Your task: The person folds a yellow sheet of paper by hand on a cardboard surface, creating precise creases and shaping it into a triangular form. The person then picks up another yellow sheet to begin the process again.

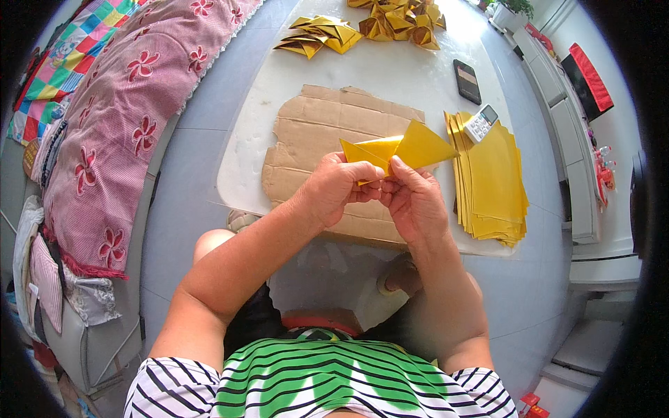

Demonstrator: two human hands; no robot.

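Observation:
Both my hands grip one partly folded sheet of gold paper (424, 144), raised above a torn piece of corrugated cardboard (313, 125). My left hand (339, 185) pinches the paper's left part, thumb on top, where a folded pocket with a pointed corner shows. My right hand (415, 196) holds the lower middle, its thumb pressed near a crease; a broad triangular flap spreads out to the right. The fingertips of the two hands almost meet below the paper. To the right lies a fanned stack of flat gold sheets (488, 183).
On the white table (245, 151), a white keypad phone (481, 124) rests on the stack, with a black smartphone (466, 82) beyond. Folded gold pieces (319, 36) and puffed gold shapes (400, 21) sit at the far end. A sofa with a pink flowered cover (125, 104) stands left.

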